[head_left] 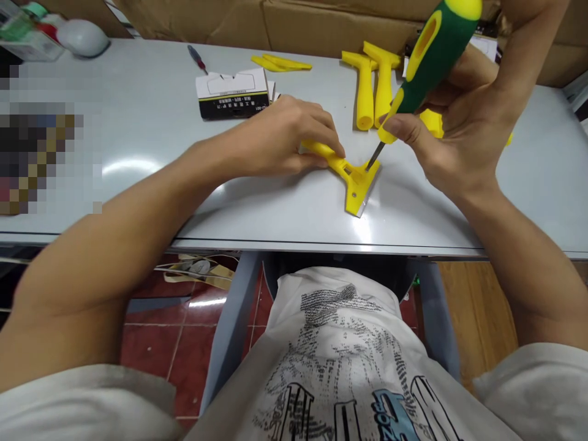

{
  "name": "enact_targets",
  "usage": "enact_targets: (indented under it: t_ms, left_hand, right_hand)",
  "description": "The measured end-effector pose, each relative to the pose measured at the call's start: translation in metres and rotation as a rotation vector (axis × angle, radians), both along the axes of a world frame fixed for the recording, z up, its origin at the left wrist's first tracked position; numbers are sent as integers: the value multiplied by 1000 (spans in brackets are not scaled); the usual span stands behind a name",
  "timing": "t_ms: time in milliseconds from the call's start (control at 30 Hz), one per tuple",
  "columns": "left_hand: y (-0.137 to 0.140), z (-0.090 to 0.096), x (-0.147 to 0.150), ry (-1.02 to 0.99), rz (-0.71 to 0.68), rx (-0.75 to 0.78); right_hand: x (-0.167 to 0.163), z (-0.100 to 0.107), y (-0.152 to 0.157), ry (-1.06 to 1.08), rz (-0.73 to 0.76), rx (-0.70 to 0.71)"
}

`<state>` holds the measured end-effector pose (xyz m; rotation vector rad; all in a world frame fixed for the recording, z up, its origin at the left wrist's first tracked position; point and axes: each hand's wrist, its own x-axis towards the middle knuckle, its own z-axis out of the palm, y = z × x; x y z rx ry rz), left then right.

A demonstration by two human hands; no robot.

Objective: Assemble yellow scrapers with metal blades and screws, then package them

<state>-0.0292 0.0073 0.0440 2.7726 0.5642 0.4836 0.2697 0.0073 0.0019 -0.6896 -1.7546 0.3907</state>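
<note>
A yellow scraper point(357, 191) with a thin metal blade along its wide end lies on the white table. Its handle is gripped by my left hand point(296, 135), which presses it down near the tabletop. Above it, my right hand point(463, 122) is closed around a green and yellow screwdriver point(434, 55), tilted with the shaft pointing down and left. The screwdriver's tip meets the scraper head beside the blade, at one of its holes. Whether a screw sits there is too small to tell. The left fingertips partly cover the scraper's handle.
Yellow scraper handles point(365, 92) stand behind my right hand. A black and white box point(234, 92) and thin yellow pieces point(281, 63) lie further back, with a small dark-handled tool point(197, 58). Cardboard point(312, 27) lines the table's rear. A white rounded object point(82, 38) sits back left.
</note>
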Motion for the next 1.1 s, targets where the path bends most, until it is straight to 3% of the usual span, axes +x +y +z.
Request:
enact_targets:
  t_ms: [100,300,467,600,733,933,1100]
  left_hand:
    - [-11,2,2,30,-14,60]
    - [-43,3,15,73,2,119]
    - [-44,2,16,59,3,90]
    - [-36,3,11,54,3,76]
    - [-24,5,3,72,1,109]
    - [-6,1,-3,50,1,118]
    - [-6,0,-3,37,32,62]
  right_hand:
    - [-6,10,-18,9,1,-148]
    - [-9,26,-36,6,43,-173]
    - [-7,28,-35,-5,67,-178]
    - [-7,21,-36,-16,94,-183]
    - [-6,3,-16,-29,102,-166]
    - [-5,-23,20,195,134,101]
    - [-2,-29,28,109,72,53]
